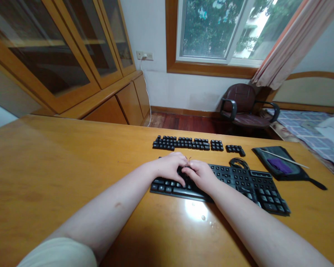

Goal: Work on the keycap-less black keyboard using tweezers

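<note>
A black computer keyboard (pixel 269 200) lies on the desk, its upper rows stripped to bare switches while lower keys and the number pad keep caps. Over its left half, my left hand (pixel 171 167) and my right hand (pixel 202 176) meet with fingers curled and thumbs toward each other. Between the fingertips rise two thin copper-coloured ends of a small wire tool (pixel 188 160); the rest of it is hidden, and which hand grips it is unclear. Behind the keyboard, removed black keycaps (pixel 192 143) stand in grouped rows.
Right of the keyboard lies a dark pouch (pixel 284 152) with a pale stick (pixel 285 158) and a folded purple cloth (pixel 280 165) on it. A coiled cable (pixel 238 162) sits behind the keyboard. Beyond the wooden desk (pixel 72 159) are a chair (pixel 241 104) and glass-door cabinet (pixel 97 81).
</note>
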`<state>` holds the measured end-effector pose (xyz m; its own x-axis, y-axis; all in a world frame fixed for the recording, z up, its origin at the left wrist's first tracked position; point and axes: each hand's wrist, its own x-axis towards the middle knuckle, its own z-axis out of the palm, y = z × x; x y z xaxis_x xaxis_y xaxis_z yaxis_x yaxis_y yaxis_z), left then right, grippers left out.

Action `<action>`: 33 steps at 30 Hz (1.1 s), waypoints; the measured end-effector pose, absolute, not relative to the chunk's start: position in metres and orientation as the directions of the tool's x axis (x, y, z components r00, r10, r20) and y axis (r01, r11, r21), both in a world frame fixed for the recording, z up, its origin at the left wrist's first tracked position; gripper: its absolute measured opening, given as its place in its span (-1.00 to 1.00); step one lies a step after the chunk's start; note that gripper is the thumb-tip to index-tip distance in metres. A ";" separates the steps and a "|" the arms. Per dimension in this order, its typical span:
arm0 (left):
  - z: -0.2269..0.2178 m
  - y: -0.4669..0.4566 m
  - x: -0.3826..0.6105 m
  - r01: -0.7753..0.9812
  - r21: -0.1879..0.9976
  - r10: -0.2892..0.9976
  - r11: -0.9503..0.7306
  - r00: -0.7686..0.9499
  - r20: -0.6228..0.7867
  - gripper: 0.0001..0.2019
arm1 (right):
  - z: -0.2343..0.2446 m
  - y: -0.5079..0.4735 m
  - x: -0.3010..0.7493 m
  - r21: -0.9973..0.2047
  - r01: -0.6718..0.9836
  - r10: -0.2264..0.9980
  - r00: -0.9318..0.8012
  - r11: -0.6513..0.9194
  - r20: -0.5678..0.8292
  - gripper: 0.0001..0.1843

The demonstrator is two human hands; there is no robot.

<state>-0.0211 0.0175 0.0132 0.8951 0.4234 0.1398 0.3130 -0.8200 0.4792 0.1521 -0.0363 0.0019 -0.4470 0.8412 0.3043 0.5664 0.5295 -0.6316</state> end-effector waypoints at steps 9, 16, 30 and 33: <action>0.002 0.018 -0.019 0.256 0.444 0.379 -0.859 0.900 0.215 -0.78 | 0.004 -0.042 0.154 -0.601 0.502 0.777 -0.495 0.622 0.389 -0.69; 0.000 0.017 -0.017 0.248 0.460 0.397 -0.852 0.880 0.261 -0.77 | 0.003 -0.041 0.153 -0.590 0.552 0.805 -0.463 0.589 0.370 -0.66; 0.007 0.010 -0.013 0.219 0.578 0.452 -0.786 0.842 0.295 -0.90 | -0.006 -0.038 0.155 -0.897 0.377 0.970 -0.013 0.230 0.243 -0.59; 0.009 0.009 -0.014 0.277 0.566 0.495 -0.776 0.824 0.277 -0.88 | -0.004 -0.038 0.154 -0.928 0.308 0.971 0.040 0.210 0.234 -0.60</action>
<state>-0.0136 0.0089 0.0092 0.8235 0.4953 0.2766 0.2768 -0.7764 0.5662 0.1541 -0.0379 -0.0044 0.0405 0.9715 0.2338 0.3084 0.2104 -0.9277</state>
